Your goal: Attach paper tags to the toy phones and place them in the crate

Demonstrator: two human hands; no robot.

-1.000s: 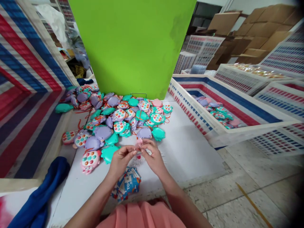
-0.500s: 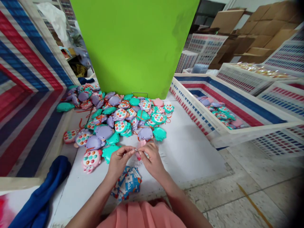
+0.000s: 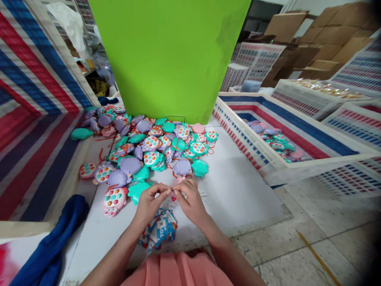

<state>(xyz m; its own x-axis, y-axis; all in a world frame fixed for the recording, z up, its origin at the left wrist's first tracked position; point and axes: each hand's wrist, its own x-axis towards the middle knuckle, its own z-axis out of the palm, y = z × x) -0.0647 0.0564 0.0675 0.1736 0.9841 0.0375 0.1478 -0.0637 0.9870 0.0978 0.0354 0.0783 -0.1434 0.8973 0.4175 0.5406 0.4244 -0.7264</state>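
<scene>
My left hand (image 3: 151,201) and my right hand (image 3: 192,199) meet over the front of the white table (image 3: 232,186). Thumb and forefinger of each are pinched together, tip to tip, around something too small to make out. Just behind the right fingers, partly hidden, lies a pink toy (image 3: 179,182). A small clear and red bit (image 3: 173,198) shows below the fingertips. Under my left wrist is a loose stack of blue and white printed cards (image 3: 163,229). A teal turtle-like toy (image 3: 137,192) lies close to my left knuckles, and a pink one with coloured bumps (image 3: 114,199) sits farther left.
A heap of purple, teal and pink toys (image 3: 131,166) with orange cords covers the table's back. Behind it stands a green panel (image 3: 175,59). A striped, lined crate (image 3: 59,131) flanks the left; another crate (image 3: 297,167) holding toys is right. Blue cloth (image 3: 64,234) lies front left.
My fingertips have drawn closer together, the left shifting slightly right, and the light-coloured bit visible between them is now mostly covered. The toys and cards stay where they were.
</scene>
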